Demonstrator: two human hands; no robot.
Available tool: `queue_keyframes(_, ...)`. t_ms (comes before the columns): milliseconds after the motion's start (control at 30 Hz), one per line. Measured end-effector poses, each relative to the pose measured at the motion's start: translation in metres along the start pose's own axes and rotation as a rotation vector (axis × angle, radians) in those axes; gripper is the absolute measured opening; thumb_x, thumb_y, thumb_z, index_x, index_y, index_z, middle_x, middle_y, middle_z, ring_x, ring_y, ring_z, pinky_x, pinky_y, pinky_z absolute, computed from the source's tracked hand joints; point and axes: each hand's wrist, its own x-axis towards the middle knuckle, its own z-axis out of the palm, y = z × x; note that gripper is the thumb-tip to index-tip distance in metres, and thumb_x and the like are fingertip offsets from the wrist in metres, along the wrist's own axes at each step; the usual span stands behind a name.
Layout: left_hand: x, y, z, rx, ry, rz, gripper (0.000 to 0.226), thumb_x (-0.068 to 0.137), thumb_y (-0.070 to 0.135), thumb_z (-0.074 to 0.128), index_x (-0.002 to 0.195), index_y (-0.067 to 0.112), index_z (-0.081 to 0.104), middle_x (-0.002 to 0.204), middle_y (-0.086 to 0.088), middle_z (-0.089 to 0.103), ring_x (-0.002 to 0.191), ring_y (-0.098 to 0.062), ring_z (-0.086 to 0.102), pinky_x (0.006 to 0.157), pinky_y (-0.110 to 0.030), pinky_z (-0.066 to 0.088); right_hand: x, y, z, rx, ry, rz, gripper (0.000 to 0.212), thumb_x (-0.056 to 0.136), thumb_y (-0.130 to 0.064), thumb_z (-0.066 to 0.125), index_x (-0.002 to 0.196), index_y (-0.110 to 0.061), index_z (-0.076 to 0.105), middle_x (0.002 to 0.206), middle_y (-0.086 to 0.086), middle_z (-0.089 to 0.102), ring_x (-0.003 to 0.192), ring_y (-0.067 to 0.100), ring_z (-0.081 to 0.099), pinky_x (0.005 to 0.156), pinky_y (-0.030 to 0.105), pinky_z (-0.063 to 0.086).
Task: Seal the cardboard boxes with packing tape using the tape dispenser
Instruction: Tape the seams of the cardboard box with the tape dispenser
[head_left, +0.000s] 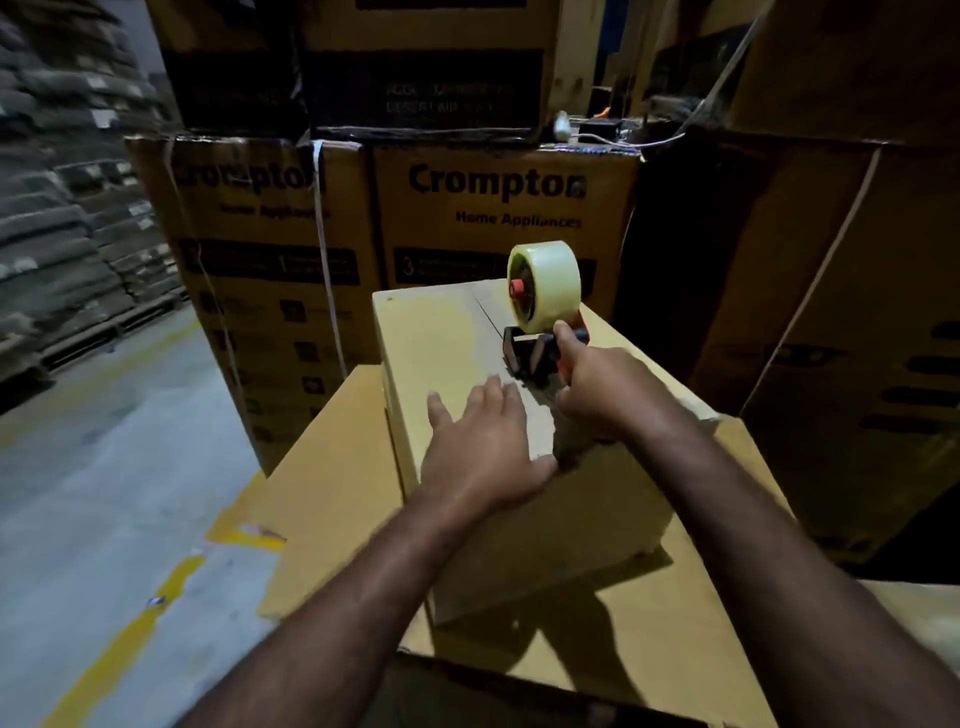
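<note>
1 box (431, 338) on bigger carton (322, 467). Dispenser (540, 291) gripped by right hand (597, 389), set mid-top. Left hand (483, 447) laid flat, fingers straight, on near top. Near half judged taped; far seam (485, 306) left.

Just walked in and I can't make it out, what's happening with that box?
A person is taping a small box shut. The right hand grips the handle of the dispenser, which sits on the box's top seam about midway along. The left hand lies flat on the top near its front edge, fingers straight. The seam beyond the dispenser looks bare. The box sits on a larger carton.
</note>
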Motion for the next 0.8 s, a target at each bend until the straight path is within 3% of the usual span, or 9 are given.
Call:
queue_keyframes(200,0.013,-0.012,-0.004,-0.089,0.05,-0.136,0.115,0.078,0.09,0.045,0.161,0.016,0.015,0.171,-0.007,0.011,0.156,-0.025,0.014,0.118,-0.072,0.004,-0.068,0.023,-0.012,-0.027,0.057,-0.006,0.085,0.093,-0.019,0.054,0.157,-0.039,0.003,0.109,0.011,0.063,0.08,0.023,0.055,0.068,0.038,0.055)
queue_keyframes(267,0.017,-0.011,-0.007,-0.11,0.005,-0.113,0.111,0.078,0.089,0.049,0.16,0.02,0.019,0.17,-0.003,0.013,0.156,-0.025,0.014,0.116,-0.075,0.007,-0.078,0.025,-0.012,-0.025,0.053,0.006,0.085,0.094,-0.018,0.053,0.158,-0.039,0.001,0.107,0.01,0.062,0.078,0.022,0.052,0.064,0.035,0.051)
queue_keyframes(400,0.027,-0.015,-0.011,-0.105,-0.103,-0.024,0.097,0.08,0.088,0.047,0.154,0.029,0.029,0.163,0.003,0.031,0.154,-0.024,0.018,0.112,-0.079,0.006,-0.077,0.024,-0.015,-0.009,0.049,0.006,0.084,0.094,-0.02,0.052,0.157,-0.041,0.001,0.111,0.01,0.062,0.083,0.024,0.055,0.071,0.038,0.056)
queue_keyframes(633,0.048,-0.022,-0.03,-0.261,-0.284,0.039,0.114,0.072,0.067,0.078,0.161,0.04,0.011,0.171,-0.006,0.008,0.157,-0.025,-0.007,0.118,-0.067,-0.014,-0.08,0.021,-0.012,-0.005,0.035,0.029,0.086,0.094,-0.019,0.053,0.157,-0.041,-0.001,0.096,0.005,0.05,0.083,0.022,0.055,0.071,0.039,0.057)
queue_keyframes(700,0.058,-0.024,-0.026,-0.29,-0.29,0.06,0.118,0.066,0.067,0.083,0.16,0.042,0.016,0.171,-0.009,0.009,0.157,-0.025,-0.008,0.117,-0.067,-0.014,-0.081,0.021,-0.013,0.011,0.029,0.049,0.086,0.095,-0.018,0.052,0.157,-0.042,-0.003,0.096,0.005,0.048,0.081,0.021,0.053,0.067,0.037,0.055)
queue_keyframes(800,0.064,-0.03,-0.021,-0.354,-0.259,0.101,0.114,0.054,0.071,0.082,0.153,0.045,0.033,0.167,-0.007,0.025,0.157,-0.021,-0.001,0.117,-0.068,-0.014,-0.086,0.023,-0.013,0.049,0.022,0.04,0.084,0.098,-0.021,0.052,0.157,-0.042,-0.004,0.094,0.004,0.049,0.074,0.017,0.048,0.06,0.033,0.047)
